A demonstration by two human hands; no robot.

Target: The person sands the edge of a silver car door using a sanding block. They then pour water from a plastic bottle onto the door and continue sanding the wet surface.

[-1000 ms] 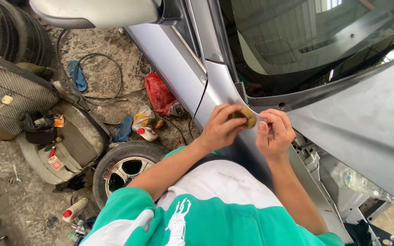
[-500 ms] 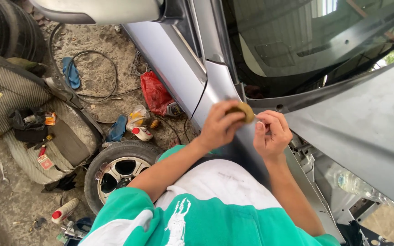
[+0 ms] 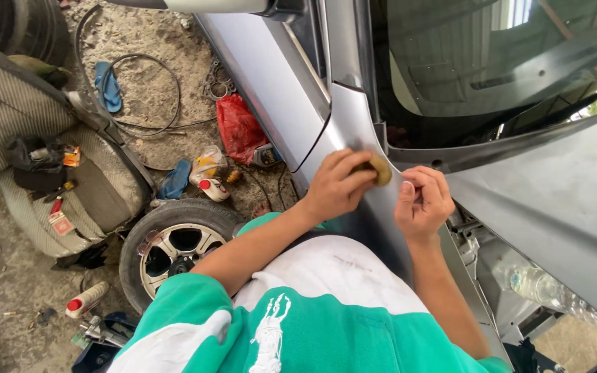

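On the silver car fender (image 3: 374,214), just below the windscreen (image 3: 478,69), the left hand (image 3: 336,185) presses a small tan sanding pad (image 3: 380,170) flat against the metal, fingers curled over it and gripping it. The right hand (image 3: 421,202) sits just beside the pad, on the side away from the left hand, loosely curled with fingertips pinched together; whether it holds anything cannot be told. Down beside the fender, on the dirt, stands a wheel (image 3: 177,245). Near it lie a red plastic bag (image 3: 240,128), a red-capped white bottle (image 3: 86,299) and a removed car seat (image 3: 57,179). A clear plastic bottle (image 3: 554,293), contents unclear, lies in the open engine bay beyond the fender.
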